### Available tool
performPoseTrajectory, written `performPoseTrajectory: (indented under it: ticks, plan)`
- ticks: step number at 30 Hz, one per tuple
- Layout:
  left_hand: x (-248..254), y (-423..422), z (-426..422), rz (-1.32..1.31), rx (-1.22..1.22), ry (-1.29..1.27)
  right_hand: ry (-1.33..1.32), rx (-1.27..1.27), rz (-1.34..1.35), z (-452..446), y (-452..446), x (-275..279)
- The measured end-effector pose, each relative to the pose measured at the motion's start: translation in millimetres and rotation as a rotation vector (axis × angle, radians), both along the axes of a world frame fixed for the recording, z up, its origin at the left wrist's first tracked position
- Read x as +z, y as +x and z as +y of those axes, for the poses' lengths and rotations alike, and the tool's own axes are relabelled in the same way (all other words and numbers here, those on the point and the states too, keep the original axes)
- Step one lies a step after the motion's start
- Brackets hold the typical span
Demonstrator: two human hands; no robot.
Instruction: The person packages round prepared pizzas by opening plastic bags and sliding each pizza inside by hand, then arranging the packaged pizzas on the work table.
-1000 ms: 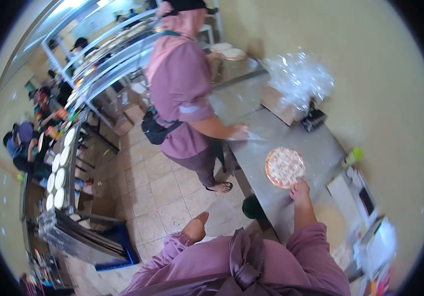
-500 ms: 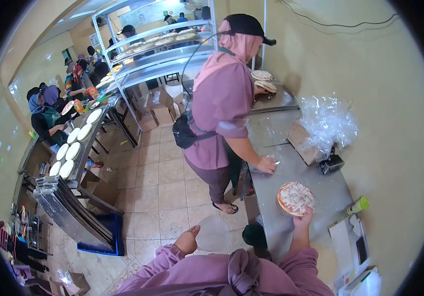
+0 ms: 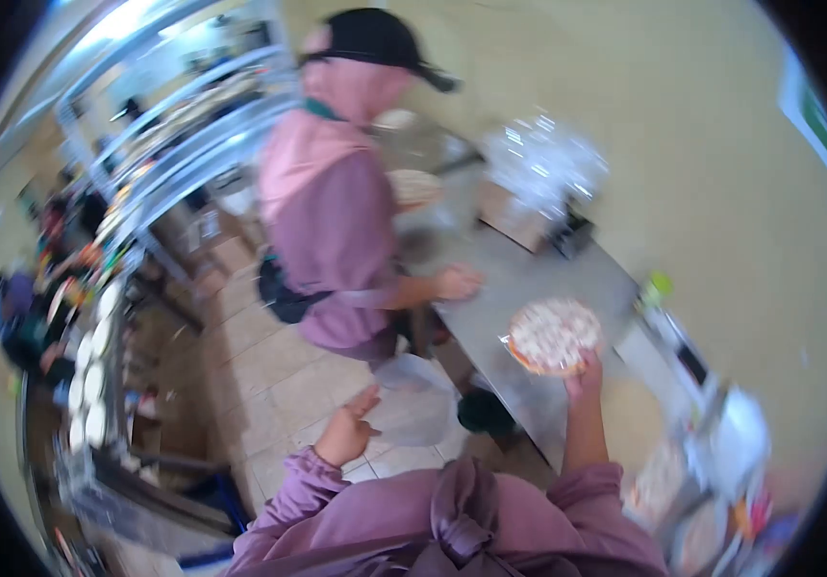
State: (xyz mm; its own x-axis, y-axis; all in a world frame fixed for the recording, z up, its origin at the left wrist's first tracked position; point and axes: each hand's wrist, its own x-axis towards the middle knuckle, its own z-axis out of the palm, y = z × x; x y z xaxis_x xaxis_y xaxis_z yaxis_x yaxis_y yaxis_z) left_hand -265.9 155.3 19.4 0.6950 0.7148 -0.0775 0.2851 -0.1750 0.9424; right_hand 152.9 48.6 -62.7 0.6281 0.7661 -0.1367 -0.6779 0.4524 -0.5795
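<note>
My right hand grips the near edge of a round pizza topped with white shreds, over the steel table. Clear plastic shows at the pizza's left rim. Off the table's near side, my left hand holds a translucent plastic sheet between thumb and fingers; its exact form is blurred. Across the table corner, a co-worker in a black cap rests a hand on the steel. Another pizza is beside the co-worker, whose other hand is hidden.
A cardboard box with a heap of clear plastic stands by the wall. Right of the table are a green-capped bottle and plastic-wrapped items. Left are a rack, stacked trays and dough rounds.
My view has swung right and blurred. My right hand has drawn the pizza nearer to me and rightward over the table. The co-worker's farther pizza has come closer along the table.
</note>
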Motion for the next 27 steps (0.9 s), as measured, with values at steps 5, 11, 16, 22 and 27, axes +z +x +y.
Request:
performPoseTrajectory:
  ticks: [5, 11, 16, 22, 27]
  plan:
    - [31, 31, 13, -0.156, -0.172, -0.27, 0.427, -0.173, -0.114, -83, -14, 84]
    - [54, 110, 30, -0.328, -0.329, -0.304, 0.554, -0.519, -0.14, -132, -20, 89]
    - [78, 197, 11, -0.326, -0.463, -0.166, 0.537, -0.601, -0.119, -193, -42, 70]
    - [50, 325, -33, -0.402, -0.586, 0.066, 0.519, -0.649, -0.083, -267, -54, 43]
    - [21, 403, -82, -0.301, -0.747, 0.683, 0.518, -0.676, -0.031, -310, -67, 20]
